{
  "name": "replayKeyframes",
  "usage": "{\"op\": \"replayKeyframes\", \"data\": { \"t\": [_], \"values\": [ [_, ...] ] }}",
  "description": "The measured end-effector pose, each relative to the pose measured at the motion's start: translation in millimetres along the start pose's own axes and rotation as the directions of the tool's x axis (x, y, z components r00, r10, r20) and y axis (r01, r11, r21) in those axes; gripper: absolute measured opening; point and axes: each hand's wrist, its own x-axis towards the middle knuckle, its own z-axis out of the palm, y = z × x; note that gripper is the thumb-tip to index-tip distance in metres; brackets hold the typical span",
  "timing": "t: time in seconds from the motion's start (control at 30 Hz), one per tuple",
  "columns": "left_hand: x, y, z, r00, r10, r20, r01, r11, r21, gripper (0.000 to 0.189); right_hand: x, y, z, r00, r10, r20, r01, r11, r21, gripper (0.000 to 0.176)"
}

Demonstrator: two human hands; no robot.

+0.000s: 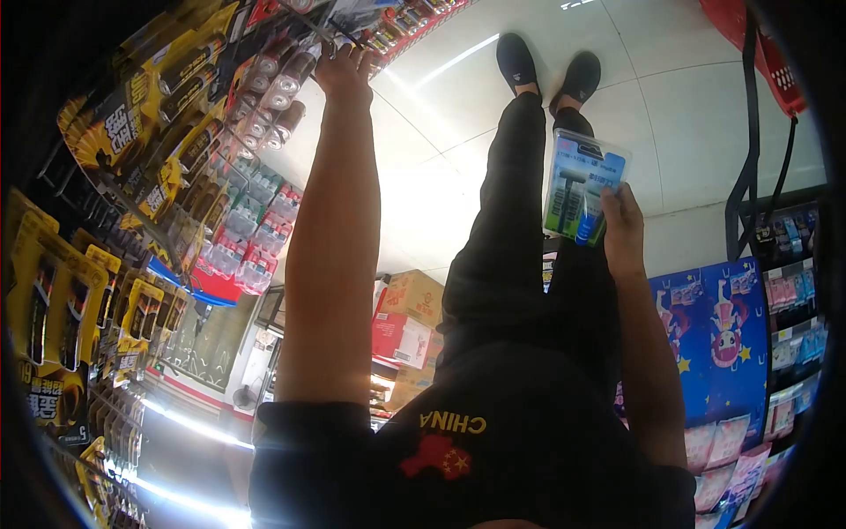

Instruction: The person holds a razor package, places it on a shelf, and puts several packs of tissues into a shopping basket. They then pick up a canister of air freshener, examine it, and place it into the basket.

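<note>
My left hand (345, 72) reaches up to the end of a display rack, beside metal hooks and small hanging packs. Its fingers look apart, with the tips near a hook; whether they touch it is too small to tell. In my right hand (624, 227) is a blue and green blister pack (580, 189), pinched at its side edge over my legs. A dark razor-like item and a blue tube show through its clear front.
Yellow and black packs (132, 115) hang in rows on the left, near clear packs of cylinders (269, 97). Cardboard boxes (410, 322) stand behind my left arm. A red basket (780, 66) is at upper right, above a blue display panel (714, 335) and stocked shelves (793, 339).
</note>
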Motion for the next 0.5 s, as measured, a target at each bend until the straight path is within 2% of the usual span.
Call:
{"op": "replayKeyframes", "data": {
  "t": [0.03, 0.1, 0.17, 0.23, 0.3, 0.37, 0.43, 0.5],
  "values": [
    [-27, 35, 23, 0.992, -0.112, -0.055, 0.106, 0.99, -0.09, 0.054, 0, 0, 0, 1.0, -0.003, -0.005, 0.003, 1.0, -0.02, 0.025],
    [-66, 55, 44, 0.962, -0.256, -0.098, 0.232, 0.951, -0.205, 0.055, -3, -13, 9, 1.0, 0.005, -0.014, -0.005, 0.998, 0.063, 0.023],
    [-91, 50, 52, 0.945, -0.312, -0.095, 0.282, 0.928, -0.244, 0.052, -4, -18, 12, 1.0, 0.009, 0.009, -0.01, 0.996, 0.089, 0.022],
    [-130, 40, 64, 0.908, -0.419, -0.019, 0.409, 0.894, -0.185, 0.04, -3, -12, 12, 0.998, 0.012, 0.055, -0.016, 0.998, 0.056, 0.02],
    [-178, 10, 66, 0.937, -0.236, 0.259, 0.251, 0.968, -0.027, 0.036, -3, -12, 15, 0.996, -0.052, 0.069, 0.053, 0.998, -0.025, 0.02],
    [-224, 28, 86, 0.874, -0.244, 0.42, 0.27, 0.963, -0.003, 0.032, -2, -14, 17, 0.992, -0.095, 0.077, 0.104, 0.986, -0.126, 0.02],
    [-256, 53, 103, 0.791, -0.394, 0.468, 0.387, 0.915, 0.115, 0.028, -2, -19, 20, 0.99, -0.116, 0.084, 0.134, 0.959, -0.248, 0.02],
    [-278, 63, 112, 0.769, -0.422, 0.48, 0.33, 0.906, 0.266, 0.025, -2, -24, 22, 0.989, -0.069, 0.129, 0.102, 0.958, -0.27, 0.02]
  ]
}}
